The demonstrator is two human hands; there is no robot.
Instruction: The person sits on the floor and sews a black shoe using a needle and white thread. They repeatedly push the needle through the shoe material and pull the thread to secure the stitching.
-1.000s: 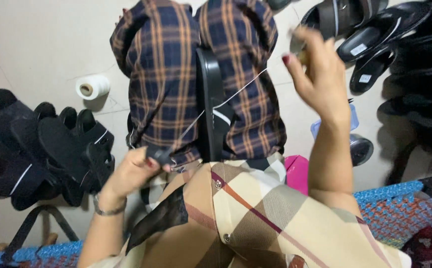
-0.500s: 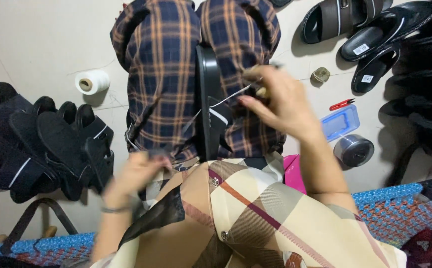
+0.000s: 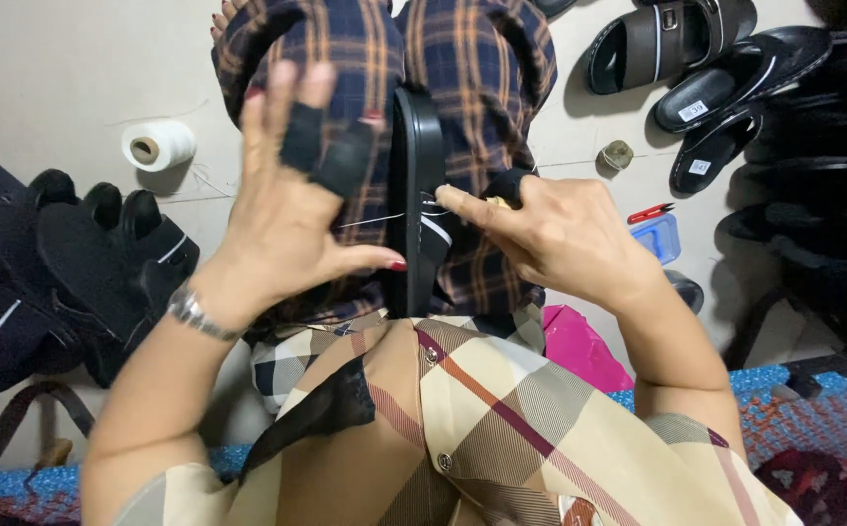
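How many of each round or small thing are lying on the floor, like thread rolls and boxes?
White thread roll: 1
Small brownish spool: 1
Blue box: 1
Red-handled tool: 1
Pink bag: 1
Total: 5
The black sandals at both sides are piled too thickly to count.

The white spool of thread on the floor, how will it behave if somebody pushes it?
The white spool of thread lies on its side on the smooth pale floor, its hollow core facing the camera, so a push would probably make it roll. It looks small and likely light. A loose strand trails beside it, so it may unwind while rolling.
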